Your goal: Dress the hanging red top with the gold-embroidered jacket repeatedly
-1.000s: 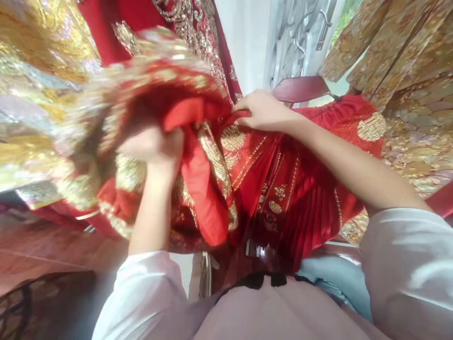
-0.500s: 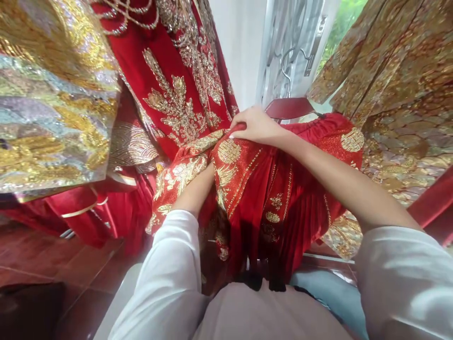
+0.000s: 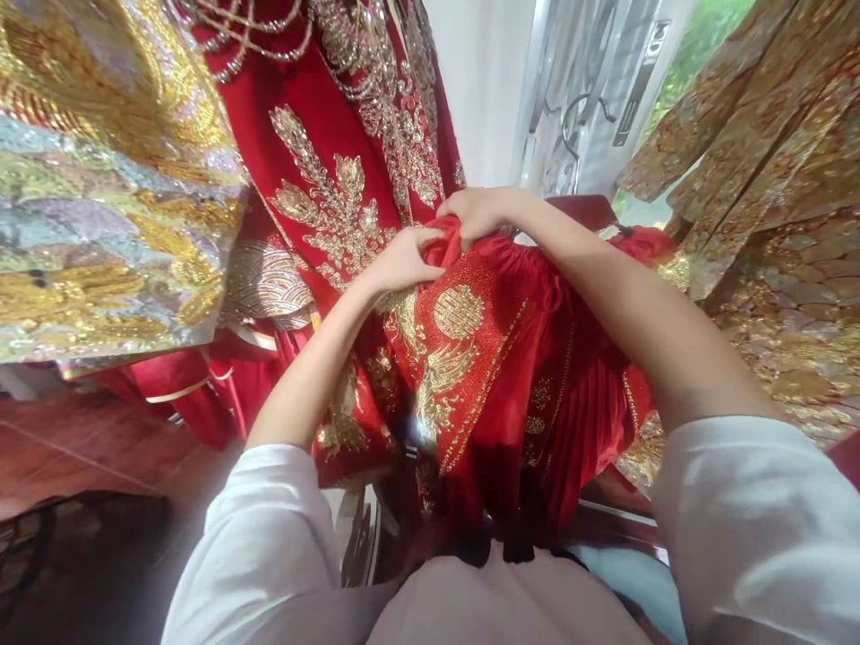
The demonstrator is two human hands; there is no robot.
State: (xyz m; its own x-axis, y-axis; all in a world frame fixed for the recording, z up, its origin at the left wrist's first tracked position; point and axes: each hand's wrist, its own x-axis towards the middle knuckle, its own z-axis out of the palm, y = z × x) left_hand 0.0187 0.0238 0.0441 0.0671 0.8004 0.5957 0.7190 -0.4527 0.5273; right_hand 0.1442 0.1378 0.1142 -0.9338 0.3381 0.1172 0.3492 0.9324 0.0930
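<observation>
A red pleated skirt with gold embroidery [image 3: 497, 358] hangs in front of me from a dark red hanger [image 3: 584, 210]. My left hand [image 3: 403, 260] pinches the red waistband at its left end, fingers closed on the cloth. Just right of it, my right hand [image 3: 480, 213] grips the same waistband from above, fingers curled over the edge. The two hands nearly touch. My white sleeves fill the bottom of the view.
A red robe with heavy gold embroidery [image 3: 342, 179] hangs behind the hands. A gold and silver brocade garment [image 3: 107, 179] hangs at left, a gold brocade one [image 3: 772, 179] at right. A white metal grille door [image 3: 591, 98] stands behind. Reddish floor tiles [image 3: 81, 448] lie at lower left.
My left hand let go of a bundled red and gold garment, dipped below the skirt, and now has risen to the waistband beside my right hand. The skirt's waist is bunched narrower.
</observation>
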